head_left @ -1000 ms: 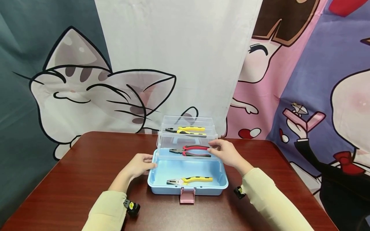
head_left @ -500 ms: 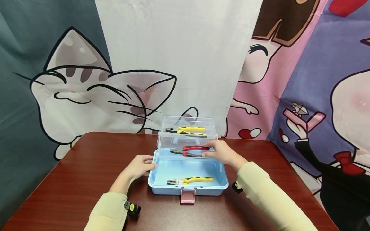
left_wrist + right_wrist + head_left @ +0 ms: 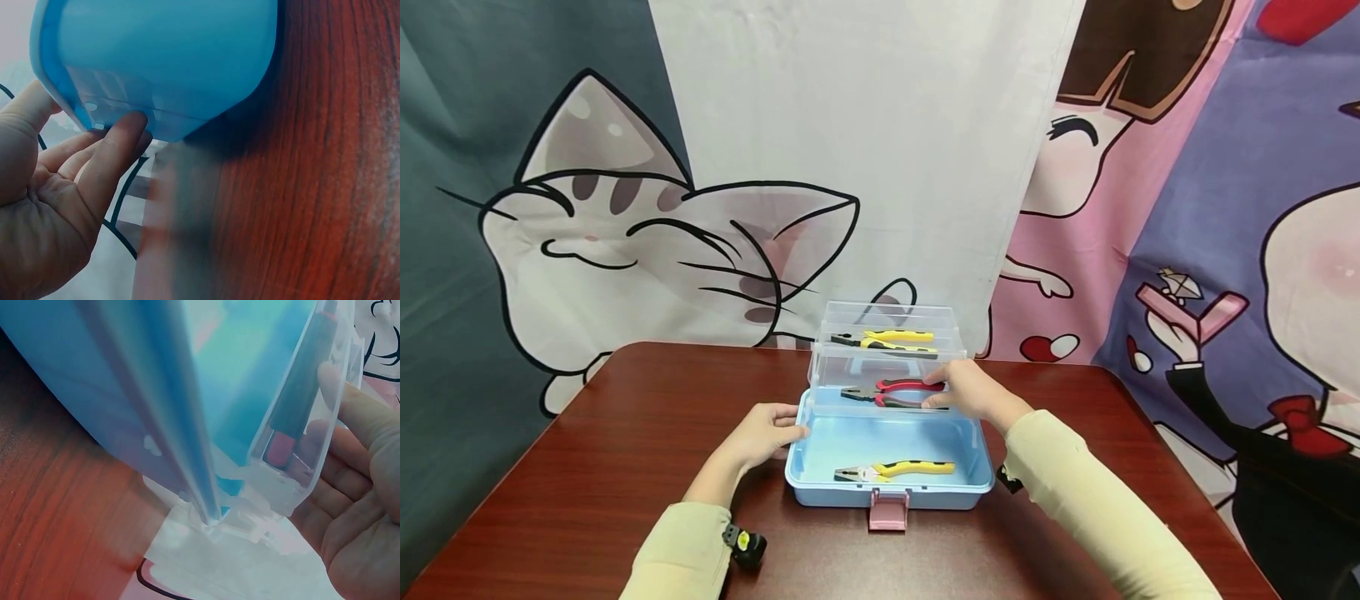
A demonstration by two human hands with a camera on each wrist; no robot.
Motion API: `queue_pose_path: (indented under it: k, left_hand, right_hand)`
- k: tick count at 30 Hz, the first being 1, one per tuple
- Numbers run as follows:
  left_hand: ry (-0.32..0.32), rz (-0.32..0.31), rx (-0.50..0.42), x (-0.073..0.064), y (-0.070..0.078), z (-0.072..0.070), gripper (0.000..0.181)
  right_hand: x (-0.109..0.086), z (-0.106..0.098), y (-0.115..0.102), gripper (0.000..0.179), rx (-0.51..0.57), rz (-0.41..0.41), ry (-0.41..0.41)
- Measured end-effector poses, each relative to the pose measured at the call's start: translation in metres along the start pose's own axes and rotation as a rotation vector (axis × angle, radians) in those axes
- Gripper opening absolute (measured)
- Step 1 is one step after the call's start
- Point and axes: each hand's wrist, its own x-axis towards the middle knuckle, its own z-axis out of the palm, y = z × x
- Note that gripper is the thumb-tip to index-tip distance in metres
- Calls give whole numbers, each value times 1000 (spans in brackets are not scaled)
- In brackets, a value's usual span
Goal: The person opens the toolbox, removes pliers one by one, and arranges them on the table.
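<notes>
My left hand (image 3: 766, 435) grips the left rim of a light blue toolbox (image 3: 887, 497); in the left wrist view its fingers press the outside wall. My right hand (image 3: 972, 390) is at the right end of the lower clear tray (image 3: 820, 408), thumb over the edge and fingers outside the wall in the right wrist view. In that tray lie red-and-black-handled pliers (image 3: 889, 401), handle ends right beside my fingertips. Yellow-and-black pliers (image 3: 895, 335) rest in the upper clear tray (image 3: 831, 354). A third pair of yellow-handled pliers (image 3: 917, 467) lies in the toolbox's bottom.
The toolbox stands on a dark red-brown wooden table (image 3: 625, 467), its pink latch (image 3: 888, 512) hanging down in front. Behind the table hangs a printed cloth backdrop (image 3: 850, 150) with cartoon figures.
My right hand has moved left over the lower tray's end, partly covering the red-and-black pliers' handle ends. My left hand has kept its hold, and the pliers have stayed in place.
</notes>
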Motion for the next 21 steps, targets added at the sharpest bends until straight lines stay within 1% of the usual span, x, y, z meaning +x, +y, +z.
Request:
queue_pose_path:
  k: [2, 4, 6, 9, 13, 16, 21]
  left_hand:
    - [-8, 10, 11, 0, 0, 0, 52]
    - [0, 12, 15, -1, 1, 0, 51]
    - [3, 10, 22, -1, 1, -1, 51]
    - [22, 0, 20, -1, 1, 0, 50]
    - [9, 5, 27, -1, 1, 0, 51]
    - [-10, 13, 31, -2, 1, 0, 52]
    - [-12, 12, 29, -3, 2, 1, 53]
  right_hand:
    - [1, 0, -1, 44, -17, -20, 1]
    - [2, 0, -2, 45, -30, -31, -1]
    - [3, 0, -3, 46, -35, -27, -6]
    - [5, 0, -6, 46, -45, -22, -11]
    - [9, 2, -6, 47, -75, -30, -18]
    - [12, 3, -5, 52, -86, -25, -35]
    - [15, 5, -4, 64, -87, -40, -77]
